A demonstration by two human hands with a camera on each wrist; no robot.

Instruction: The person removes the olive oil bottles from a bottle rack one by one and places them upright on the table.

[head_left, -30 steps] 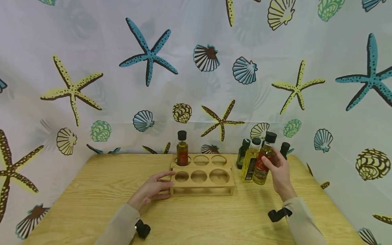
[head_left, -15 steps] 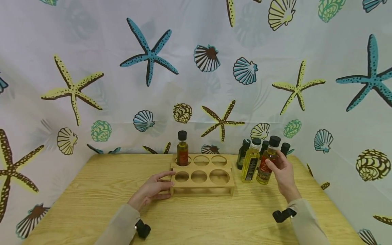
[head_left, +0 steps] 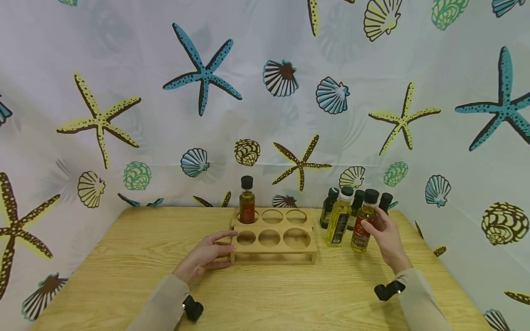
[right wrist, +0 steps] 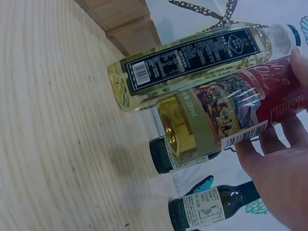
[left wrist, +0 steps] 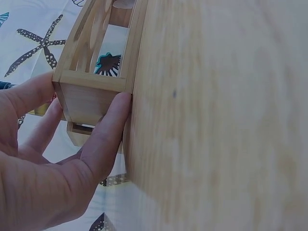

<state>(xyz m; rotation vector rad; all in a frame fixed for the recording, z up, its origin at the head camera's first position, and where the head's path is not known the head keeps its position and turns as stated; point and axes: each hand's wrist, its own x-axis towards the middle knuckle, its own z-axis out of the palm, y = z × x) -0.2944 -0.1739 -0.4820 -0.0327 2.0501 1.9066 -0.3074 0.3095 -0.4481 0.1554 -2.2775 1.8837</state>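
My right hand (head_left: 388, 241) grips a bottle of olive oil (head_left: 361, 236) with a red label and black cap. In the right wrist view its yellowish base shows, lifted off the tabletop, and the thumb and fingers lie around the upper label. Just left of it stands a taller clear oil bottle (head_left: 338, 225) with a black label. My left hand (head_left: 209, 255) touches the left end of a two-tier wooden bottle rack (head_left: 273, 264); in the left wrist view its straight fingertips and thumb rest against the end panel. Another red-labelled bottle (head_left: 247, 207) stands in the rack's back-left hole.
Behind the held bottle stand dark green bottles: one (head_left: 328, 211) at left, one (head_left: 354, 214) in the middle, one (head_left: 385, 202) at right. The rack's other round holes hold no bottles. A shell-and-starfish curtain (head_left: 232, 128) hangs behind the wooden table (head_left: 136, 257).
My right hand has carried the red-labelled bottle to the right and slightly downward, away from the clear bottle. My left hand and the rack have stayed in place.
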